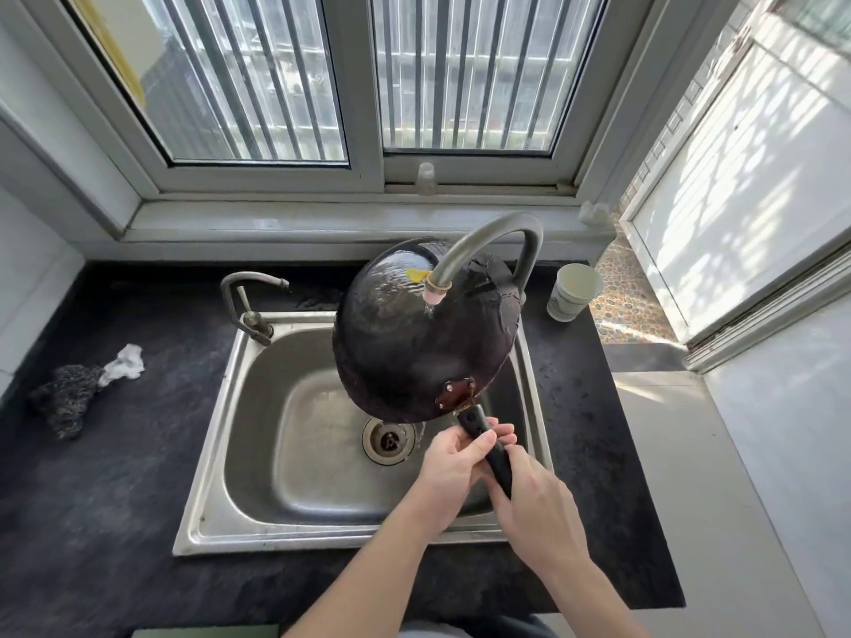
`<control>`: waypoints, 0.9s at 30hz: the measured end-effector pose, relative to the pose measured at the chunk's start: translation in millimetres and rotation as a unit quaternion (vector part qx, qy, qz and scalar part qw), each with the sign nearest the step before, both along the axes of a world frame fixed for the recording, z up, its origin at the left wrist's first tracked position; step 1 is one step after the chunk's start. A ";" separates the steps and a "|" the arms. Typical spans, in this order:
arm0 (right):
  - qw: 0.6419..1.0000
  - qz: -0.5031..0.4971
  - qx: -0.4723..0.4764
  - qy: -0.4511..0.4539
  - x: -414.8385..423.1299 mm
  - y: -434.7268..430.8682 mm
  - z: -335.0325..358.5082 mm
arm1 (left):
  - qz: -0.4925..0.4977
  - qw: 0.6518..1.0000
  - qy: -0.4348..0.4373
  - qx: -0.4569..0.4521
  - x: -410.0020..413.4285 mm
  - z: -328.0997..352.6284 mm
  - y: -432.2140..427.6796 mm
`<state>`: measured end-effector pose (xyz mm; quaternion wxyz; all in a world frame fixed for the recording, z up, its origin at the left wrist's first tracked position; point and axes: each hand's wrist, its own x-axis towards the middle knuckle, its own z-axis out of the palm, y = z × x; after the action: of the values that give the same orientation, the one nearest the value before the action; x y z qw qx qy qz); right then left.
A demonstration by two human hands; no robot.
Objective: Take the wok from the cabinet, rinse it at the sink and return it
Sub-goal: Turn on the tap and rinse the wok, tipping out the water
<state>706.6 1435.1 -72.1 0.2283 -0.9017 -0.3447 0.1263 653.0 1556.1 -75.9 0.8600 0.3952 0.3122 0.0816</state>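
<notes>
Nearest you, your right hand is wrapped around the lower end of the wok's handle, and your left hand pinches it higher up, so both hands are closed on that 1 handle. Beyond them the wok hangs tilted over the right side of the sink, bowl facing you, with water from the tall faucet running down its inside toward the drain. The handle looks wet; a slip could drop the wok into the basin. Its far rim sits very near the faucet's neck, so tipping further risks a knock. Runoff may splash the desk and the paper cup.
</notes>
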 end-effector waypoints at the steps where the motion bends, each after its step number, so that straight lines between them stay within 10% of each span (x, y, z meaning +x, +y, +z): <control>1: 1.000 0.000 0.002 0.001 -0.2 0.4 0.5 | 0.000 1.000 0.000 -0.001 0.2 0.5 0.3; 27: 0.992 0.117 -0.012 0.034 -7.4 12.0 1.6 | 0.095 0.995 0.022 -0.024 -36.5 6.0 4.6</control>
<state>699.2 1447.1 -70.5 0.2127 -0.8529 -0.4385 0.1870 616.6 1560.7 -70.0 0.8506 0.3451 0.3686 0.1466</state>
